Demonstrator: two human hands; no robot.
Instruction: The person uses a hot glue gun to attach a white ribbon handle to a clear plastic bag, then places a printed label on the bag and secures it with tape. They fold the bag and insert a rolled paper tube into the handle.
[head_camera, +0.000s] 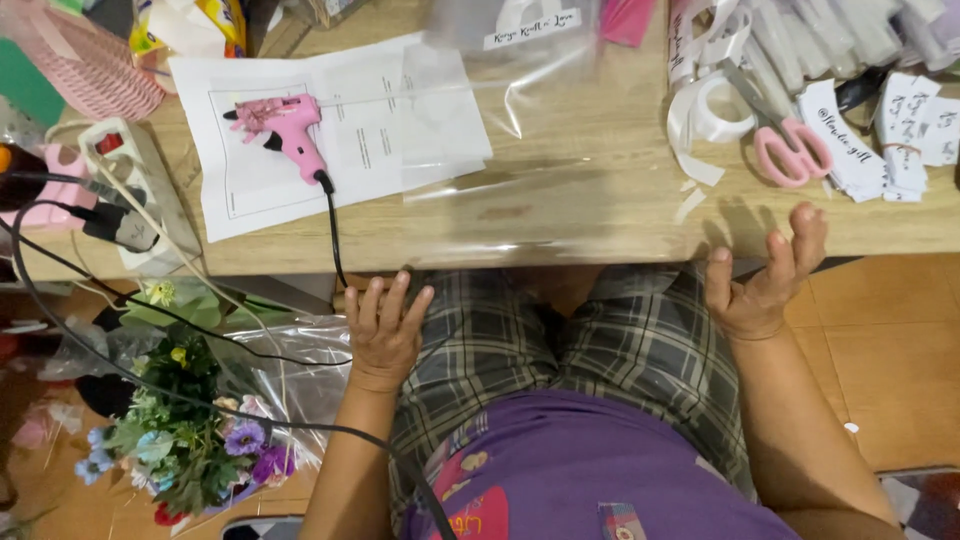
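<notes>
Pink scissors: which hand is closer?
Right. The right hand is raised, palm open, just below the table edge, under the pink scissors. The left hand rests on the lap far across, nearer the glue gun.

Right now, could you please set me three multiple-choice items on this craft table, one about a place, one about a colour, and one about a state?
1. Where does the glue gun lie?
A. on the white paper sheet
B. on the floor
C. in the pink basket

2. What colour are the handles of the scissors?
A. blue
B. pink
C. black

3. How is the right hand?
A. closed on the scissors
B. flat on the table
C. open, palm up, holding nothing

Answers:
1 A, the gun rests on the sheet on the table.
2 B, both loops are pink.
3 C, its fingers are spread in the air below the table edge, while the left hand rests on the lap.
</notes>
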